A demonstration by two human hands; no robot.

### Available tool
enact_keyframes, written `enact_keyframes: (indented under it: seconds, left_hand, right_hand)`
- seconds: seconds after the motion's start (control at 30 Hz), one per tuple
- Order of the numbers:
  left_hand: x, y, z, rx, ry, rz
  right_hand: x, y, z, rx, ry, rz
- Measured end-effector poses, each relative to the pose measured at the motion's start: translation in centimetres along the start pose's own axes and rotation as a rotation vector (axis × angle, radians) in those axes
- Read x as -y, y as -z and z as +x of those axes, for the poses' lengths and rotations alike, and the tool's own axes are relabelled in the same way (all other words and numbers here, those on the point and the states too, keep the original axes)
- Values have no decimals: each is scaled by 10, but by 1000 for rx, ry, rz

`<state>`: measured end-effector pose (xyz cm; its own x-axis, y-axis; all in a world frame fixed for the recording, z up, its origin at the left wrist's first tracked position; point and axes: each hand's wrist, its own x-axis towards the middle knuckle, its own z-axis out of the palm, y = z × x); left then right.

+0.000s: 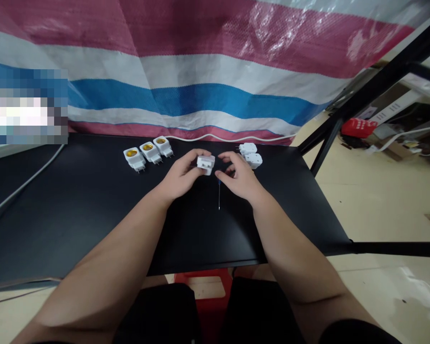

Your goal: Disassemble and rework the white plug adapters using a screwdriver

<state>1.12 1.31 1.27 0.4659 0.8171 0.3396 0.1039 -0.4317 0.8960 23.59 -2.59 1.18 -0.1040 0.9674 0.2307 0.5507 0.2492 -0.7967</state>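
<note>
My left hand (182,176) grips a white plug-in lamp socket adapter (205,165) by its sides, near the middle of the black table (75,224). My right hand (238,176) is close by on the right, fingers curled and apart, holding nothing I can see. Just below it lies a small screwdriver (219,196) with a blue handle and a thin shaft, its handle end partly hidden by the fingers. Three white adapters with yellow centres (151,152) stand in a row to the left. Two more white adapters (250,154) lie behind my right hand.
A striped red, white and blue tarp (215,91) hangs behind the table, with a white cable (218,138) along the back edge. Black metal table legs (380,91) rise at the right. A red stool (208,286) sits below the front edge.
</note>
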Motion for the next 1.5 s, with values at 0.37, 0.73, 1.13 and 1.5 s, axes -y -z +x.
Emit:
enact_keyframes:
  seconds: [0.37,0.73,1.13,1.5]
  left_hand:
    - [12,-7,3,10,181,-290]
    - [1,-6,0,18,29,-49]
    - [9,-4,2,24,-27,-80]
    - [11,-2,1,12,-29,-44]
  right_hand:
    - [9,-9,-3,140,208,281]
    - [5,-16,-1,105,-42,485]
    - [2,-10,3,146,-69,532]
    - [4,-12,2,116,-118,549]
